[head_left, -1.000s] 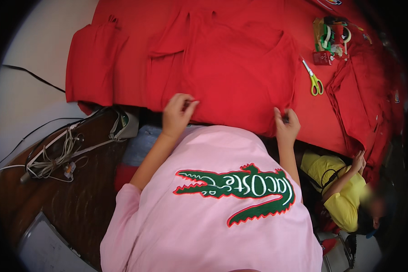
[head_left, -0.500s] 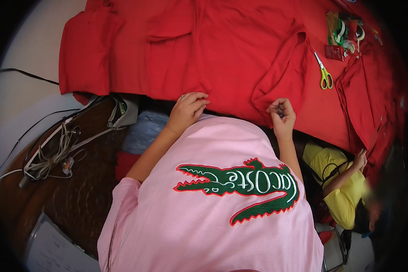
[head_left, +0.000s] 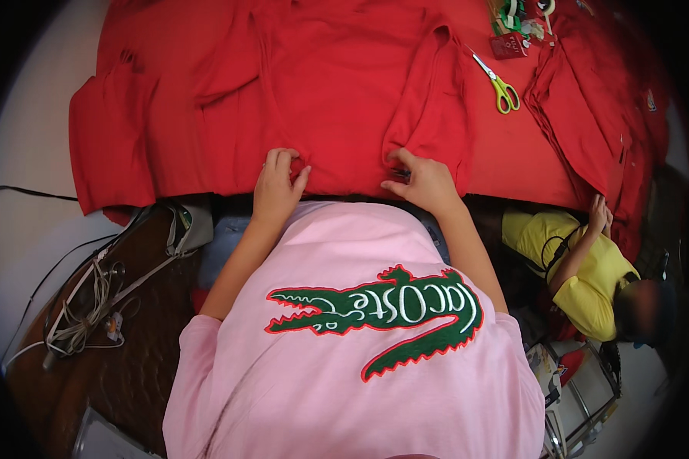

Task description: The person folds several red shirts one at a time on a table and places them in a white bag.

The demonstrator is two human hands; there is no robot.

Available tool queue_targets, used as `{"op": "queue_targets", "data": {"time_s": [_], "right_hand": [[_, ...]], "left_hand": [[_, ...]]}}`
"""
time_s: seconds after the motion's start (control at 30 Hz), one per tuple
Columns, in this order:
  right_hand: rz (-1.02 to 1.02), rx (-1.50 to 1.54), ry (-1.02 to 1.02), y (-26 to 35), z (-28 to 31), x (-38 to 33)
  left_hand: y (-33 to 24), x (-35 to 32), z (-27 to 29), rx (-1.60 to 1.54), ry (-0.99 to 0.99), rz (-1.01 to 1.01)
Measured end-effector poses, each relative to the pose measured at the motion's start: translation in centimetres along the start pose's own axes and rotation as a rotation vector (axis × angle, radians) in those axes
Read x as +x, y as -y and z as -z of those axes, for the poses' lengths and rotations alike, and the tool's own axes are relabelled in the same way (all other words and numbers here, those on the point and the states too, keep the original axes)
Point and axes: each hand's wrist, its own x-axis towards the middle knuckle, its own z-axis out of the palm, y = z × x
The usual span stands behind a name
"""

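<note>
We count two hands of the wearer at the near edge of the cloth: one left hand (head_left: 278,183) and one right hand (head_left: 425,182). We count one large spread of red fabric (head_left: 337,92) over the counter, and one separate heap of folded red fabric (head_left: 589,115) at its right. One pair of yellow-handled scissors (head_left: 499,86) lies on it. One second person in a yellow shirt (head_left: 589,275) is at right. One bundle of pale cables (head_left: 92,306) lies at left.

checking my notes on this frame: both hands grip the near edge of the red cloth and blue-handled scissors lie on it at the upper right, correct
Not quite: the head view shows the scissors have yellow-green handles, not blue. The rest holds: the left hand and right hand both grip the near edge of the red cloth, and the scissors lie on it at the upper right.
</note>
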Motion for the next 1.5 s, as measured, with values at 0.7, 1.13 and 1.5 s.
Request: {"op": "queue_targets", "data": {"time_s": [0.7, 1.13, 1.5], "right_hand": [[0.179, 1.339, -0.718, -3.7, 25.8, -0.8], [0.024, 0.711, -0.625, -7.1, 16.1, 9.4], [-0.22, 0.105, -0.758, -16.2, 4.2, -3.7]], "left_hand": [[2.4, 10.7, 29.5, -1.447, -0.008, -0.161], [6.8, 16.4, 12.8, -0.262, -0.2, -0.199], [11.9, 2.8, 12.2, 0.215, -0.329, 0.074]]}}
